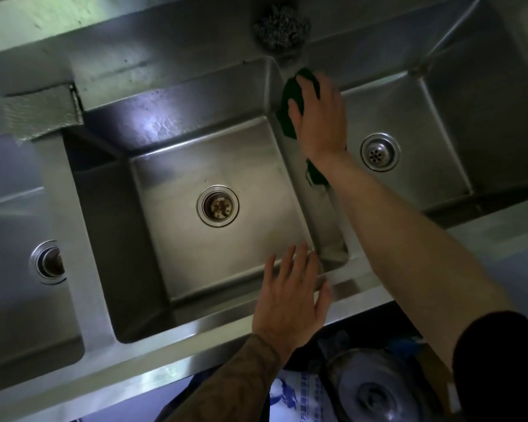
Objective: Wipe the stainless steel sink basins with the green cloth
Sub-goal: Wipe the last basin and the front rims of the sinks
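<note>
A steel sink unit with three basins fills the view. The middle basin (171,178) has a round drain (217,205). My right hand (320,117) presses the green cloth (288,95) flat on the divider between the middle basin and the right basin (415,117), near the back rim. Part of the cloth also shows under my wrist. My left hand (290,296) rests open, fingers spread, on the front rim at the middle basin's near right corner.
The left basin (19,300) has its own drain (48,262). A steel wool scourer (282,25) lies on the back ledge above the divider. Below the front rim stand a metal pot lid (375,388) and a printed bag (299,400).
</note>
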Demonstrator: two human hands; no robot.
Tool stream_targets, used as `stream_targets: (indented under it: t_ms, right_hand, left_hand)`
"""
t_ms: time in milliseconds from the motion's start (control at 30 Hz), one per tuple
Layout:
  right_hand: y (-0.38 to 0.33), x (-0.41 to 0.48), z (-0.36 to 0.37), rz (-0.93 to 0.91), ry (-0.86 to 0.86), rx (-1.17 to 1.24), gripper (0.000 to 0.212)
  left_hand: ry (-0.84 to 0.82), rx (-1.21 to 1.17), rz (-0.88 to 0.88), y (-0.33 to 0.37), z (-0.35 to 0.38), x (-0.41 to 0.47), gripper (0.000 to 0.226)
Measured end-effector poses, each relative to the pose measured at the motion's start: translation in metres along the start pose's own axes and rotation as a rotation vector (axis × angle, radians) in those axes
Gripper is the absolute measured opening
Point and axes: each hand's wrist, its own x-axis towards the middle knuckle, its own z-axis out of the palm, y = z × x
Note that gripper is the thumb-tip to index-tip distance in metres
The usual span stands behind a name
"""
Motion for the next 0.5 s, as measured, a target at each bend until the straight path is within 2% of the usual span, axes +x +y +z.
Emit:
stream_targets:
  t_ms: [233,400,500]
  right_hand:
    - [0.016,-0.037,0.000,-0.033,-0.006,-0.054,0.051]
    - [-0.004,0.018,0.007,-0.013,-0.027,-0.055,0.052]
    - [-0.004,0.019,0.009,0.001,-0.011,-0.056,0.051]
  left_hand:
    - [-0.013,0.003,-0.001,0.002,-0.007,-0.001,0.056]
    - [-0.008,0.011,-0.013,0.002,-0.008,0.000,0.055]
    - [-0.009,0.002,-0.012,0.004,-0.009,-0.001,0.053]
